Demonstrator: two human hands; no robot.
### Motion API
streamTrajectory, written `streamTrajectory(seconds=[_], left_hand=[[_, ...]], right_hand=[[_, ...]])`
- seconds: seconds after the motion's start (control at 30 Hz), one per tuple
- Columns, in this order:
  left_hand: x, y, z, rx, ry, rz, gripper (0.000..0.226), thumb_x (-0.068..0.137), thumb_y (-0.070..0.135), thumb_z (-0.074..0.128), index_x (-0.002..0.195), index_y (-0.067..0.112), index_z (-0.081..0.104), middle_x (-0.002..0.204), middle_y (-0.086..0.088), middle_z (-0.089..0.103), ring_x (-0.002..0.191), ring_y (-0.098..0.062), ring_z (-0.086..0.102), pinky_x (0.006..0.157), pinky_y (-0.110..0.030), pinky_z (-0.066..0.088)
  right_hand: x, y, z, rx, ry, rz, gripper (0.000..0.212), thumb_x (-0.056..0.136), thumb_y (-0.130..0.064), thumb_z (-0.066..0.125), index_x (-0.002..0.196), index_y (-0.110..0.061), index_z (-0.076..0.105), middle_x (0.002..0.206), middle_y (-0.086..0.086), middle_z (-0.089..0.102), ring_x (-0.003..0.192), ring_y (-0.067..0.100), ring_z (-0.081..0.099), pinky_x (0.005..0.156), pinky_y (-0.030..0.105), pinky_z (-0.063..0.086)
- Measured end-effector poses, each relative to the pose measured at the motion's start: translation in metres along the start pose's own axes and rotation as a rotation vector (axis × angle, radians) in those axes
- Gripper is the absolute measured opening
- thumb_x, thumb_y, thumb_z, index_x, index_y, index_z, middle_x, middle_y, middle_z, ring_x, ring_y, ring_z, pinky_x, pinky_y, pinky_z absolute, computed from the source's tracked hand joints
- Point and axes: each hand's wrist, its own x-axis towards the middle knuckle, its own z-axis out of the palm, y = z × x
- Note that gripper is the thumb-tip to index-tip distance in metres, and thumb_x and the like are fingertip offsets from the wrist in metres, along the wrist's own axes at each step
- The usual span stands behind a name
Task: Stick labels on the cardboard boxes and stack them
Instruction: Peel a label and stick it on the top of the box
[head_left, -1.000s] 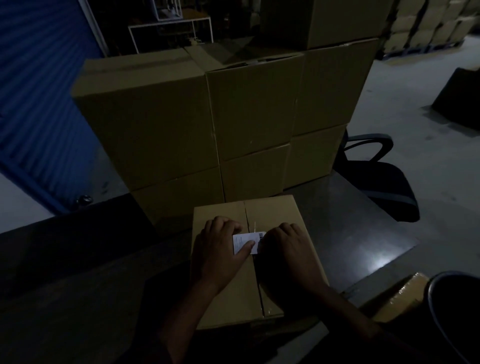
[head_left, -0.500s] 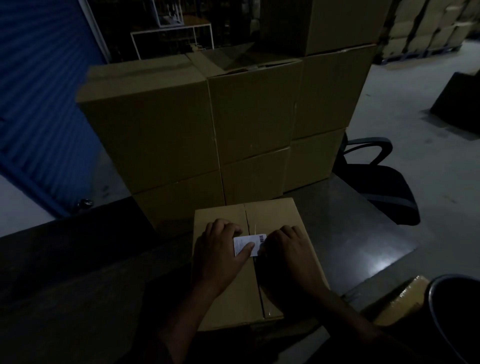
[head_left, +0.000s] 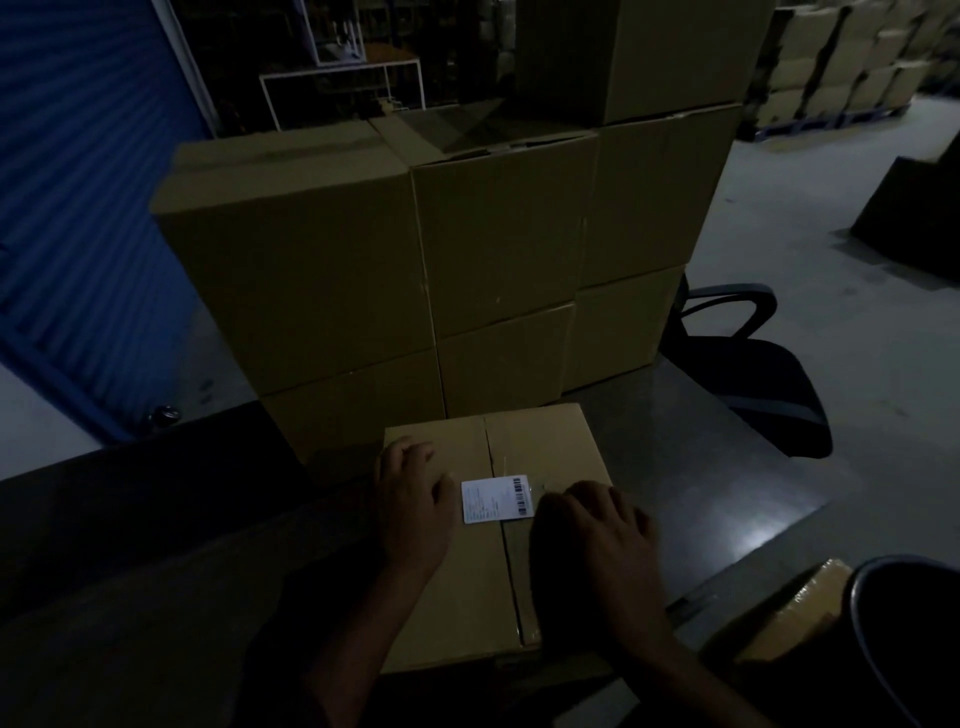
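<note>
White barcode label (head_left: 497, 499) lies across the cardboard box (head_left: 550, 447) seam; left hand (head_left: 413, 512) and right hand (head_left: 597, 540) rest flat either side, fingers relaxed, gripping nothing.

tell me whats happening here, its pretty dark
A person is labelling a cardboard box that lies on a dark table. A white label with a barcode lies flat across the box's top seam. The left hand rests on the box just left of the label, and the right hand rests just right of it, neither holding anything. Behind stands a stack of boxes, which this box has not yet joined.
</note>
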Motion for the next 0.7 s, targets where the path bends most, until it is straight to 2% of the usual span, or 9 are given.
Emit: streamTrajectory(seconds=[0.1, 0.17, 0.27, 0.33, 0.4, 0.47, 0.53, 0.6, 0.7], left_hand=[[0.004, -0.005, 0.001, -0.005, -0.037, -0.055, 0.039, 0.094, 0.023, 0.073, 0.131, 0.011, 0.064, 0.148, -0.01, 0.053, 0.144, -0.032, 0.043, 0.115, -0.053, 0.04], [0.004, -0.006, -0.003, 0.024, -0.055, -0.058, 0.046, 0.094, 0.027, 0.075, 0.136, 0.011, 0.063, 0.154, -0.01, 0.05, 0.149, -0.031, 0.037, 0.119, -0.051, 0.036], [-0.006, -0.01, -0.007, 0.085, -0.043, -0.084, 0.05, 0.094, 0.034, 0.076, 0.136, 0.012, 0.062, 0.156, -0.009, 0.049, 0.147, -0.031, 0.036, 0.116, -0.049, 0.037], [-0.022, -0.007, -0.007, 0.065, 0.037, -0.059, 0.046, 0.095, 0.027, 0.075, 0.135, 0.008, 0.062, 0.155, -0.012, 0.049, 0.147, -0.033, 0.036, 0.116, -0.053, 0.038], [-0.042, 0.004, -0.005, 0.057, 0.109, -0.028, 0.047, 0.093, 0.012, 0.071, 0.138, 0.005, 0.059, 0.159, -0.014, 0.045, 0.153, -0.034, 0.03, 0.121, -0.057, 0.034], [-0.061, 0.021, -0.001, 0.088, 0.122, -0.003, 0.055, 0.091, 0.004, 0.063, 0.144, 0.009, 0.054, 0.165, -0.012, 0.039, 0.159, -0.032, 0.022, 0.126, -0.058, 0.026], [-0.078, 0.042, 0.002, 0.099, 0.089, 0.01, 0.057, 0.089, 0.005, 0.057, 0.145, 0.015, 0.053, 0.166, -0.011, 0.039, 0.16, -0.033, 0.023, 0.124, -0.065, 0.027], [-0.093, 0.063, 0.008, 0.096, 0.019, 0.022, 0.059, 0.084, 0.014, 0.058, 0.143, 0.018, 0.057, 0.163, -0.012, 0.045, 0.155, -0.038, 0.035, 0.116, -0.068, 0.038], [-0.114, 0.086, 0.009, 0.035, -0.105, 0.021, 0.06, 0.09, 0.037, 0.042, 0.147, 0.024, 0.058, 0.162, -0.006, 0.046, 0.15, -0.031, 0.041, 0.117, -0.056, 0.041]], right_hand=[[-0.004, 0.002, 0.005, -0.023, -0.021, -0.035, 0.065, 0.074, -0.04, 0.082, 0.134, -0.027, 0.059, 0.138, 0.001, 0.056, 0.131, 0.025, 0.051, 0.107, 0.049, 0.038], [0.007, 0.006, 0.008, -0.053, -0.066, -0.048, 0.069, 0.077, -0.043, 0.079, 0.14, -0.025, 0.056, 0.145, 0.003, 0.053, 0.134, 0.026, 0.049, 0.11, 0.05, 0.037], [0.028, 0.018, 0.009, -0.091, -0.121, -0.094, 0.066, 0.084, -0.049, 0.064, 0.144, -0.024, 0.054, 0.15, 0.005, 0.05, 0.136, 0.027, 0.047, 0.114, 0.047, 0.033], [0.045, 0.025, 0.006, -0.063, -0.151, -0.136, 0.064, 0.086, -0.05, 0.057, 0.144, -0.023, 0.055, 0.149, 0.006, 0.051, 0.135, 0.029, 0.048, 0.114, 0.047, 0.032], [0.062, 0.031, 0.006, -0.051, -0.204, -0.177, 0.065, 0.091, -0.058, 0.039, 0.146, -0.027, 0.052, 0.153, 0.001, 0.048, 0.14, 0.025, 0.043, 0.118, 0.045, 0.025], [0.077, 0.032, 0.009, -0.042, -0.257, -0.198, 0.073, 0.089, -0.065, 0.022, 0.15, -0.033, 0.046, 0.158, -0.006, 0.04, 0.146, 0.017, 0.035, 0.121, 0.041, 0.014], [0.088, 0.03, 0.013, -0.008, -0.282, -0.19, 0.081, 0.085, -0.069, 0.013, 0.151, -0.034, 0.045, 0.161, -0.009, 0.036, 0.149, 0.014, 0.029, 0.122, 0.04, 0.01], [0.093, 0.024, 0.015, 0.013, -0.291, -0.18, 0.086, 0.081, -0.068, 0.012, 0.151, -0.031, 0.046, 0.161, -0.007, 0.036, 0.15, 0.016, 0.028, 0.122, 0.043, 0.012], [0.088, 0.018, 0.021, 0.077, -0.207, -0.151, 0.078, 0.078, -0.063, 0.033, 0.14, -0.023, 0.059, 0.148, 0.002, 0.052, 0.137, 0.026, 0.044, 0.115, 0.047, 0.032]])
